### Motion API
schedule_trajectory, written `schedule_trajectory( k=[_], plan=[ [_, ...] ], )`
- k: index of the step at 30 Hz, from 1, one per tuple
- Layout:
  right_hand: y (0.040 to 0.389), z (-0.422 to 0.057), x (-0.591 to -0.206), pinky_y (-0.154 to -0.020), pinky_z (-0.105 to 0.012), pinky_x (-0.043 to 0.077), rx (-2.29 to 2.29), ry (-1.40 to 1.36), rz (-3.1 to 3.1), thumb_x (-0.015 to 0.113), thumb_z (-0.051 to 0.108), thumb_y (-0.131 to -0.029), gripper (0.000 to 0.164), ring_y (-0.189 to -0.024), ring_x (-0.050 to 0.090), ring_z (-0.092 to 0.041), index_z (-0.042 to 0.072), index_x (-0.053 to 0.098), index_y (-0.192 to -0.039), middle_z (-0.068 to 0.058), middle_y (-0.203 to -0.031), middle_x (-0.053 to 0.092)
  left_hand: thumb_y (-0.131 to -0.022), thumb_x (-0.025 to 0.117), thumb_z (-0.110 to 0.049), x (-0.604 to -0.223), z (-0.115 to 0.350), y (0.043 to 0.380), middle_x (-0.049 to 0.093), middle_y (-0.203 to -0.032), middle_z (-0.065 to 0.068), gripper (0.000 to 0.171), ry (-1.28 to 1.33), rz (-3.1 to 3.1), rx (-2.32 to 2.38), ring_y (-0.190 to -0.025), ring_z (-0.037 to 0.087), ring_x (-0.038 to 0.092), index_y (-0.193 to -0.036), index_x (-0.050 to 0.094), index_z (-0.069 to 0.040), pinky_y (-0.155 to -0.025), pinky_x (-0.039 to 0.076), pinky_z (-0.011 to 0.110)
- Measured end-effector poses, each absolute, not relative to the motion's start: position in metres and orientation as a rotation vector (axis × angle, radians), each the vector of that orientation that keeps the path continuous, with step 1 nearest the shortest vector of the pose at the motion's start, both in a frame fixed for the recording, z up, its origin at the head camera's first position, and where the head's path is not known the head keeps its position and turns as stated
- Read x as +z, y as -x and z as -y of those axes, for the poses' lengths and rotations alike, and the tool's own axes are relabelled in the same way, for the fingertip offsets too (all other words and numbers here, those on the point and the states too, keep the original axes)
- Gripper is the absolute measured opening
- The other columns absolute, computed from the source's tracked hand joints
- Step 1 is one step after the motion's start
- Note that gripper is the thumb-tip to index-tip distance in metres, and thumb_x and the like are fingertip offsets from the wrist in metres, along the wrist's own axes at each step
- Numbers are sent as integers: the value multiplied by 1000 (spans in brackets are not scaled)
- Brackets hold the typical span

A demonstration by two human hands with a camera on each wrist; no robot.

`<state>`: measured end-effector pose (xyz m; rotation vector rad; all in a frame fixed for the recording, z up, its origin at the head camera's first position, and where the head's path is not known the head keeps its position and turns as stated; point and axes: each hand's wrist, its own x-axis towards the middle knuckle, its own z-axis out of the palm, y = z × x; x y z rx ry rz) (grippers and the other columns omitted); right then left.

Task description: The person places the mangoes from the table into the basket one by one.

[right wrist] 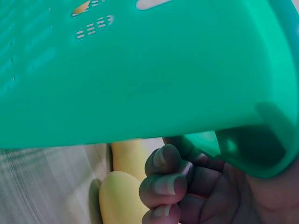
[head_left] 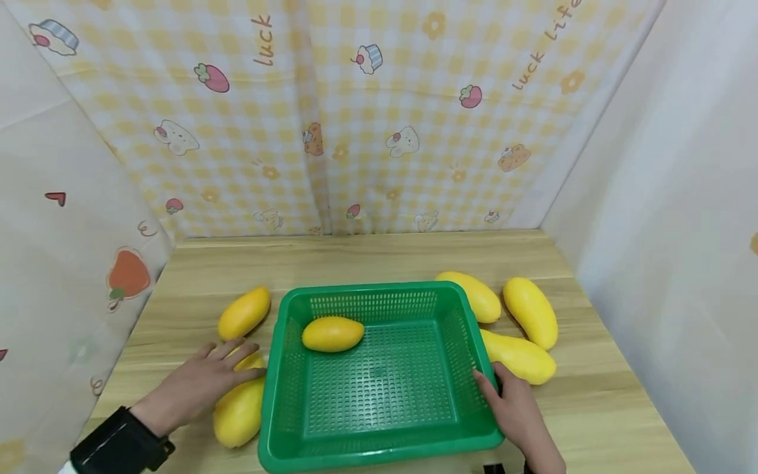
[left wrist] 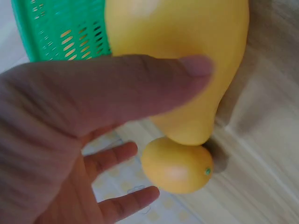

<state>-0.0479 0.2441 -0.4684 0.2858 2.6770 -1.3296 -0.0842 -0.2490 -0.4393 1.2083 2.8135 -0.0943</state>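
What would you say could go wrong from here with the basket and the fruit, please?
The right grip holds the green basket at its right side only, so it might swing or tilt if lifted.
The small fruit inside lies loose and could then roll.
The left grip is spread over the large yellow fruit rather than curled round it, so that fruit may slip or nudge the smaller one beyond.

Far checked cloth (head_left: 361,112), left part: "luck" (head_left: 264,41), orangey-brown letters, reads bottom to top
Same cloth, right part: "luck life" (head_left: 545,45), same kinda lettering, slanting up, last letter a bit clipped at the top edge
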Motion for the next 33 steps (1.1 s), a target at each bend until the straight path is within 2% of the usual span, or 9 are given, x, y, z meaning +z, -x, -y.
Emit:
schedule_trajectory(
  k=[8, 12, 20, 27, 33],
  plan=[
    [47, -243, -471, -53, -27, 51, -1355, -302, -2680, 55, 43, -95, 40, -63, 59, -13, 5, 62, -104, -3, -77, 61, -69, 74, 14, -461, 250, 87, 50, -131, 21, 67, -1169, -2692, 16, -119, 45, 46, -126, 59, -18, -90, 42, 61],
    [47, -243, -470, -52, -27, 51, -1360, -299, -2678, 56, 43, -95, 41, -63, 59, -13, 4, 62, -104, -3, -77, 61, -66, 78, 12, -468, 251, 90, 53, -125, 17, 70, -1219, -2718, 27, -115, 40, 49, -126, 58, -17, -89, 44, 59],
    [46, -243, -470, -52, -28, 51, -1375, -305, -2666, 56, 43, -95, 40, -62, 60, -14, 4, 62, -105, -3, -77, 62, -78, 71, 3, -473, 255, 90, 59, -121, 5, 52, -1297, -2774, 95, -111, 28, 54, -126, 58, -13, -89, 46, 51],
    [47, -242, -471, -52, -27, 51, -1379, -275, -2684, 56, 40, -96, 37, -61, 59, -14, 4, 62, -103, -2, -76, 61, -72, 80, -6, -457, 262, 88, 59, -120, 8, 56, -1115, -2786, 91, -110, 33, 55, -124, 59, -8, -86, 47, 55],
    [47, -242, -472, -51, -27, 51, -1371, -263, -2714, 56, 38, -96, 35, -61, 59, -14, 4, 62, -101, -3, -74, 61, -56, 90, -8, -431, 270, 91, 58, -119, 13, 77, -881, -2897, 70, -109, 38, 54, -125, 55, -1, -83, 45, 61]
  ],
)
